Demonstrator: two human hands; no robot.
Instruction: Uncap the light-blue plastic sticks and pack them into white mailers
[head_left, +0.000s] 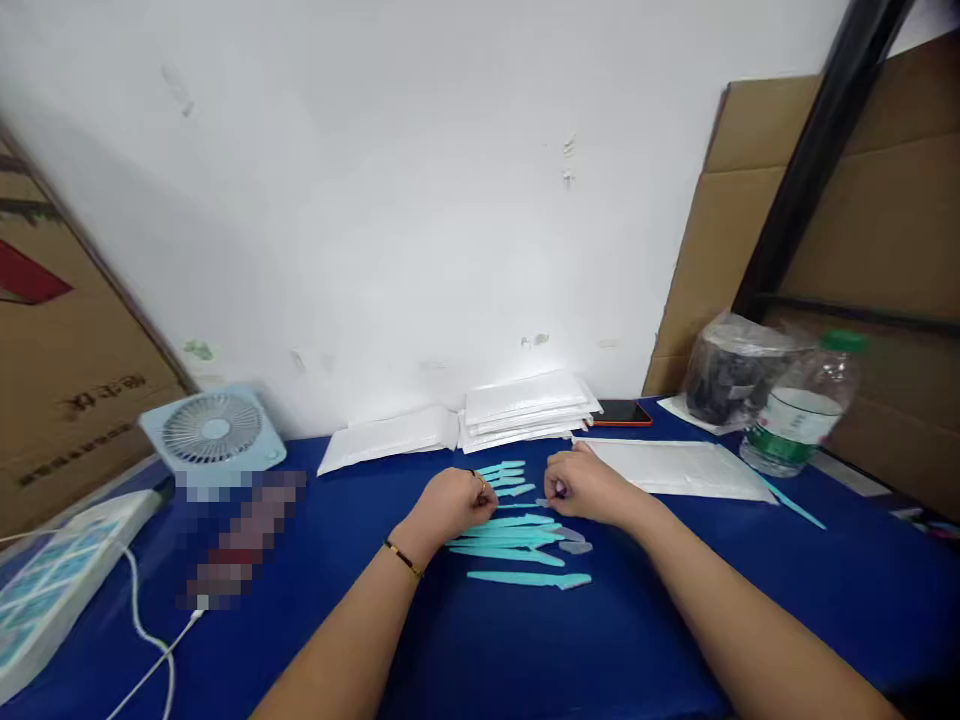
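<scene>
Several slim turquoise blade-like tools [510, 540] lie in a loose row on the blue table, with another [525, 579] nearest the front edge. My left hand [459, 498] is closed at the left end of one thin turquoise tool [517, 506]. My right hand [574, 485] has its fingers curled together near that tool's other end; what they hold, if anything, is too small to name. Small clear covers [575, 547] rest at the right ends of some tools.
White padded envelopes [525, 405] are stacked by the wall, with a flat one [675, 467] at right. A phone [619, 412], a bottle [802, 410] and a bagged container [731, 370] stand behind. At left are a fan [216, 430], power strip [67, 580] and cable.
</scene>
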